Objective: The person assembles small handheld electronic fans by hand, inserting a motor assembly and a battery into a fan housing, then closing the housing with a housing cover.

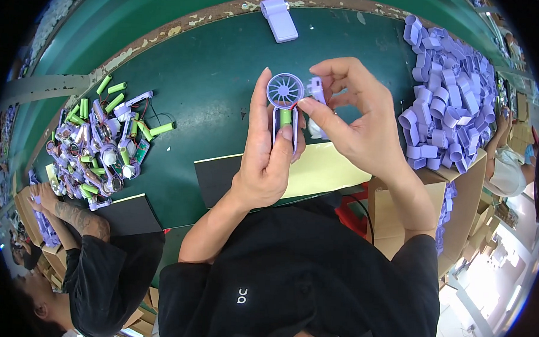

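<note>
Held one purple fan body (284,90) in the left hand (260,165), above the tabletop (213,77), with its single spoked ring toward the far side and its handle toward the near side. Wrapped the left fingers around the handle, with the thumb pressed on one green cell (285,117) lying along it. Pinched one small purple part (317,92) in the bent fingers of the right hand (366,124), just beside the ring, with the thumb tip at one red wire (293,106) by the ring's lower edge; could not tell the exact contact of each fingertip. Counted one lone purple shell (282,25) at the far edge of the tabletop, well apart from both hands. Saw one big heap of purple shells (444,109) at the right, too jumbled for an exact count, and one heap of wired assemblies (98,147) at the left, mixed with green cells (162,129), at least four of them loose at its edges. Noted two dark panels (217,181), one near each person, with one yellow sheet (323,170) beside the nearer. Found one cardboard box (398,214) at the right, with more shells inside, and one co-worker (120,264) at the left.
</note>
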`<state>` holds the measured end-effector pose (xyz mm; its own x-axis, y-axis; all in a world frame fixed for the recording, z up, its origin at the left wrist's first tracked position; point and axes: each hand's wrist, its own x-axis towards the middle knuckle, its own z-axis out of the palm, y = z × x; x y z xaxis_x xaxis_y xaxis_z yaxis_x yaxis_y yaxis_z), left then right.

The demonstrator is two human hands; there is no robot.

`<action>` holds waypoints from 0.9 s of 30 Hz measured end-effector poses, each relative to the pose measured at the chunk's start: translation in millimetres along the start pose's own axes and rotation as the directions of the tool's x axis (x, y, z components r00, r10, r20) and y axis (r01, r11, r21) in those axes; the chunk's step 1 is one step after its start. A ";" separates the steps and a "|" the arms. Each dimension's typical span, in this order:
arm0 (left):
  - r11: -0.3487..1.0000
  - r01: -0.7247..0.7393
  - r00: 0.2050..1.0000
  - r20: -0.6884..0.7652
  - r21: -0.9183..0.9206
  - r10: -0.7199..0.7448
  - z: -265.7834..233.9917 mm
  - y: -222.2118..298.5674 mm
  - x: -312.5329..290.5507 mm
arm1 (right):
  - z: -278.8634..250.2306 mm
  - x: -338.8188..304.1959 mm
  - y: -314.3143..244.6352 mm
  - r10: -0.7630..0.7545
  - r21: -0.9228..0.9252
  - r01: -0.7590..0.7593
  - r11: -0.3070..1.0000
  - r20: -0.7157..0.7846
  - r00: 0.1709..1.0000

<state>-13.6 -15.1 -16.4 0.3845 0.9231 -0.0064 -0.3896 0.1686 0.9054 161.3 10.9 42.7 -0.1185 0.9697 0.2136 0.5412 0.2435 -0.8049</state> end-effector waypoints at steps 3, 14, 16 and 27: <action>1.000 -0.015 1.000 -0.024 -0.013 0.015 -0.8 1.4 1.6 | -3.1 -5.6 8.1 0.205 0.221 -0.220 0.950 0.088 0.975; 0.993 -0.109 0.988 -0.111 -0.049 0.103 -65.9 -7.4 11.7 | 10.8 -104.4 9.7 0.223 -0.089 -0.208 0.974 0.210 0.952; 0.989 -0.149 0.981 -0.126 -0.023 0.145 -77.8 -15.8 9.2 | 39.4 -110.2 3.3 0.203 -0.062 -0.195 0.979 0.221 0.954; 0.984 -0.176 0.963 -0.205 0.018 0.176 -77.6 -24.6 -7.5 | 65.1 -110.7 13.1 0.050 -0.335 0.117 0.935 0.450 0.892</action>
<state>-71.8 0.7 -71.6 0.1305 0.9893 0.0658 -0.4358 -0.0024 0.9001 127.3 -91.9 -27.5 -0.4536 0.8858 -0.0985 0.7710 0.3345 -0.5419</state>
